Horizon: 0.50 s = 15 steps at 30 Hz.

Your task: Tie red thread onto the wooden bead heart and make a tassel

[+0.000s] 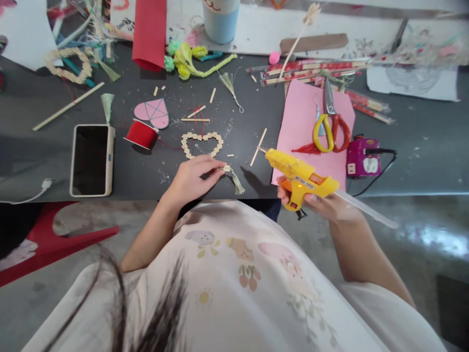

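Note:
My left hand (192, 178) rests on the dark table near its front edge, fingers pinched on the top of a small pale tassel (234, 180). Just beyond the fingers lies a heart outline made of small cream pieces (202, 143), with red thread running from it toward a red spool (142, 134). My right hand (322, 201) grips a yellow glue gun (298, 175) by its handle, with the nozzle pointing left toward the tassel and a clear glue stick jutting out behind. The gun hangs over the table's front edge, a little apart from the tassel.
A phone (91, 159) lies at the left. A pink sheet (311, 129) carries scissors (330, 128), with a purple device (362, 157) beside it. Short wooden sticks, a pink heart cutout (153, 112), a red paper roll (149, 33), a blue cup (221, 19) and braided cords lie further back.

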Motion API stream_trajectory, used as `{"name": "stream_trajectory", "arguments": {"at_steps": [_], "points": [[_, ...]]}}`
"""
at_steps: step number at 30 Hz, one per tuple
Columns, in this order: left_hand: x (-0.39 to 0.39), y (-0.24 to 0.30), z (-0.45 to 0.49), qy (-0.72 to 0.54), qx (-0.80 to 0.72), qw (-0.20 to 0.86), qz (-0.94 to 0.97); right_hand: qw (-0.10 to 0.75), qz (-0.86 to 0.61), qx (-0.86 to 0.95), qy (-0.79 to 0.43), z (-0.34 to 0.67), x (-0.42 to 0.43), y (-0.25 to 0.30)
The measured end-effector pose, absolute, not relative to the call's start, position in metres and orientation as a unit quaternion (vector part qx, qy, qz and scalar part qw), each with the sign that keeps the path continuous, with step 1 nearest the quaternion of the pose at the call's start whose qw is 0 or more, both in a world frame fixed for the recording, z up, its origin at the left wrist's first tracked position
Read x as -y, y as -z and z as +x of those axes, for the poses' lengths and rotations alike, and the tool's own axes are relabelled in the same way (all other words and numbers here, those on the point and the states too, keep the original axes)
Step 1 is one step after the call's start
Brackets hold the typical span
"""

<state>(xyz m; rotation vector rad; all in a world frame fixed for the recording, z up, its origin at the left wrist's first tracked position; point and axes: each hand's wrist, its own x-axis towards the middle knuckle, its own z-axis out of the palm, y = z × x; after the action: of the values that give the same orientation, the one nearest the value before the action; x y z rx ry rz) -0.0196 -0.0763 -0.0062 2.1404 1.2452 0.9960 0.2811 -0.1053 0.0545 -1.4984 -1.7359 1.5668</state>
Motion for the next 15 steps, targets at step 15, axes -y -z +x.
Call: {"name": "stream_trajectory", "arguments": {"at_steps": [15], "points": [[0.08, 0.006, -0.024, -0.359, -0.459, 0.222, 0.781, 0.107, -0.369, 0.51, -0.77, 0.277, 0.102, -0.033]]}}
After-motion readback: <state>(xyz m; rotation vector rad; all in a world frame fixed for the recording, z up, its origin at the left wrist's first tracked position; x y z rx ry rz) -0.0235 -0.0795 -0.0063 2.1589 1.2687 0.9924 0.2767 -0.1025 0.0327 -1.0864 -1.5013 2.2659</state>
